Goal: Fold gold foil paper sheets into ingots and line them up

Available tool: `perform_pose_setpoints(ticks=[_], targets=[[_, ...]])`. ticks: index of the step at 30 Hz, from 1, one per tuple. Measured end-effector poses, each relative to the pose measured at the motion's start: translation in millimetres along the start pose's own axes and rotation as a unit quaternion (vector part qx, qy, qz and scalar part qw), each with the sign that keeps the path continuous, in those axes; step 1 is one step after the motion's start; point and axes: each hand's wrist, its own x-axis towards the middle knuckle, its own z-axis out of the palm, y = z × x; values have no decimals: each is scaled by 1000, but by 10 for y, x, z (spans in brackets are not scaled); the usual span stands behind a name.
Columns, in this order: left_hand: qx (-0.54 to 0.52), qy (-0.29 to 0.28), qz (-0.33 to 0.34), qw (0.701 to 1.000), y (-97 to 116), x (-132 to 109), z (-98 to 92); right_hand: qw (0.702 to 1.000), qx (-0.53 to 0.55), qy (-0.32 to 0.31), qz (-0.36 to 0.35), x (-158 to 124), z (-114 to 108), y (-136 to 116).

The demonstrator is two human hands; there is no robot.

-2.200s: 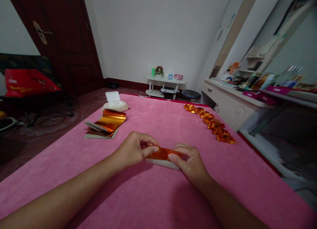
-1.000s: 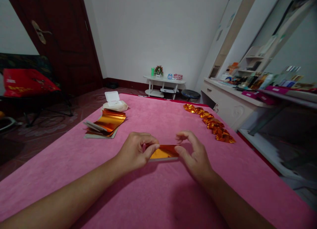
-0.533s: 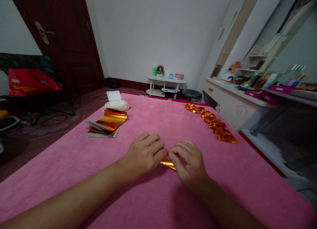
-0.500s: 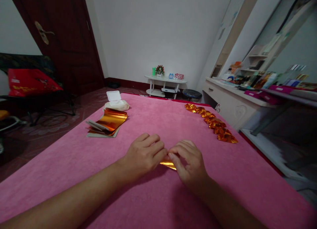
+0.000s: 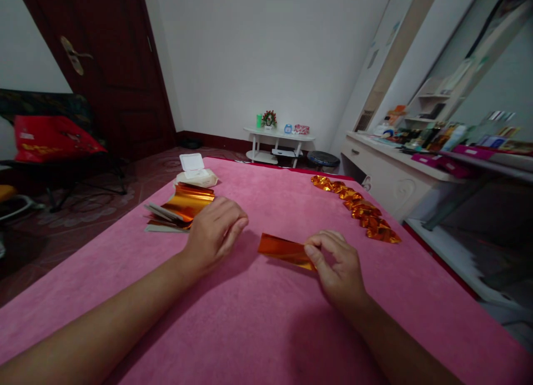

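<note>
A folded strip of orange-gold foil paper (image 5: 283, 251) hangs just over the pink cloth, its right end pinched between the thumb and fingers of my right hand (image 5: 339, 266). The strip's left end is free. Off to the left, my left hand (image 5: 214, 235) is closed, fingers curled against the thumb, and nothing shows in it. Beyond that hand lies a stack of gold foil sheets (image 5: 189, 202), partly covered by it. A row of folded gold foil pieces (image 5: 358, 207) runs along the right side of the cloth.
An opened white packet with a flip lid (image 5: 197, 177) sits behind the foil stack. The pink cloth (image 5: 258, 324) covers the table. A white dressing table (image 5: 385, 171) with bottles stands at the right. A low white stand (image 5: 278, 132) is by the far wall.
My left hand has let go of the foil strip and moved left, toward the stack. My right hand has shifted slightly right, still pinching the strip, which now shows more of its length.
</note>
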Motion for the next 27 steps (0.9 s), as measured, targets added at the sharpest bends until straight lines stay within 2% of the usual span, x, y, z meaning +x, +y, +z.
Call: perform_pose_setpoints(ticks=[4, 7, 11, 20, 23, 27], targets=[[-138, -69, -41, 987, 224, -26, 115, 1000, 12, -27, -2, -18, 47, -56], [-195, -92, -96, 972, 323, -40, 187, 1000, 25, -10, 13, -45, 75, -74], [-234, -71, -159, 957, 346, -36, 214, 997, 39, 31, 61, -74, 99, -82], [-244, -43, -203, 947, 351, -27, 190, 984, 91, 32, 148, -32, 87, -96], [-251, -48, -218, 942, 345, -27, 194, 982, 107, 46, 149, -34, 86, -82], [-267, -61, -225, 935, 329, -33, 210, 986, 111, 50, 113, -39, 66, -102]])
